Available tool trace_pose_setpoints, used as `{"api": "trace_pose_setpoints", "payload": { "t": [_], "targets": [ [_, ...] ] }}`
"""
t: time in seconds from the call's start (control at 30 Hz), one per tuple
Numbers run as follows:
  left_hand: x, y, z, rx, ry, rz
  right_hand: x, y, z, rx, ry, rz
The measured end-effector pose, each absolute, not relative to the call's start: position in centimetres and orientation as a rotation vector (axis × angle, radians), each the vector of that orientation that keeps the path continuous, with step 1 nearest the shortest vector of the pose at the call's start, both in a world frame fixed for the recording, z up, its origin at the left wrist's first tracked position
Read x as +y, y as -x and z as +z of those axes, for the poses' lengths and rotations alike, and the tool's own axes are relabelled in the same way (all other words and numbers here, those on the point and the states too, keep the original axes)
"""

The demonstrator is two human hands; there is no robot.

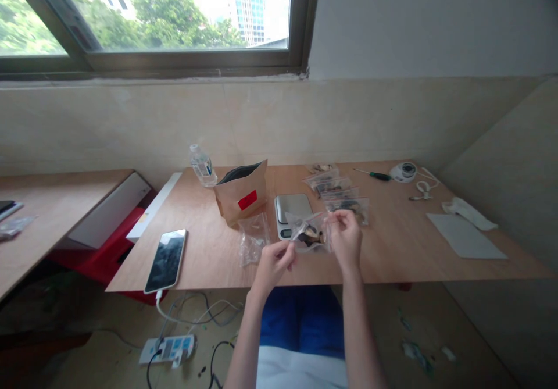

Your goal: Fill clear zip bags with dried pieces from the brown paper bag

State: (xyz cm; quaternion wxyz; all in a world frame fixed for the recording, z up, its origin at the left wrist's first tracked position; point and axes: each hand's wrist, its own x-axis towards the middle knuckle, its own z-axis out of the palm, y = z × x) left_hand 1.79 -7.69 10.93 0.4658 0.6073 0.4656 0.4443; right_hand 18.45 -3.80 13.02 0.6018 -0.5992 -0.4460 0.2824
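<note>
Both my hands hold one small clear plastic bag [310,233] with dark pieces inside, just above the front of the wooden table [392,249]. My left hand [275,259] pinches its left top corner and my right hand [346,236] pinches its right top edge. Behind the bag sits a small silver kitchen scale [293,210]. An empty clear bag [253,239] lies left of my hands. A brown paper pouch [242,191] with a red label stands open behind it. Several filled clear bags [337,192] lie in a row at the right of the scale.
A phone [166,260] on a charging cable lies at the table's left front. A water bottle [202,166] stands at the back left. A screwdriver [373,174], a white round device [404,171], a grey sheet [465,236] are at the right. A power strip [168,349] lies on the floor.
</note>
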Motion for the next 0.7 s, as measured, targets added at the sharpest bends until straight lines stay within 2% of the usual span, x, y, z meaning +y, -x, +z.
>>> {"api": "trace_pose_setpoints", "payload": {
  "t": [0.23,0.37,0.43,0.57,0.63,0.7],
  "targets": [
    [-5.8,-2.4,8.1,1.255,-1.116,1.418,-3.8,-15.5,15.2,-1.166,1.066,0.93],
    [-4.8,-3.6,7.1,0.967,-0.881,1.437,-3.4,-14.0,14.4,-1.217,0.987,1.06],
    [-4.4,-3.9,6.7,0.884,-0.747,1.486,-3.3,-13.7,13.8,-1.241,1.07,0.936],
    [-3.9,-3.3,5.3,0.998,-0.636,1.556,-3.5,-13.8,13.6,-1.379,1.257,0.407],
    [-3.8,-2.7,4.9,1.081,-0.651,1.567,-3.6,-13.7,14.1,-1.525,1.24,0.404],
    [-3.7,-2.1,4.9,1.145,-0.719,1.592,-3.5,-13.6,14.7,-1.646,1.202,0.541]
  ]
}}
